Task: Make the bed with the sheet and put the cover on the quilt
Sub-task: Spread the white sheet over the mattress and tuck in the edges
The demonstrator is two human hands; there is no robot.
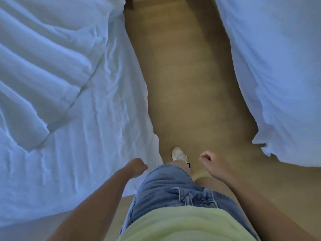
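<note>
Head view: a person stands in the aisle, left hand point(137, 165) and right hand point(207, 158) loosely curled and empty, beside the sheet point(97, 136); quilt point(40, 70) lies bunched, apparently awaiting its cover.

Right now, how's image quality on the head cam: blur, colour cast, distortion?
Head view: dim light, white bedding on the left bed and the right bed reads blue; wide-angle bends the wooden floor strip between them; left hand and right hand slightly soft, both loosely curled and holding nothing; no glare, shadows faint.
</note>
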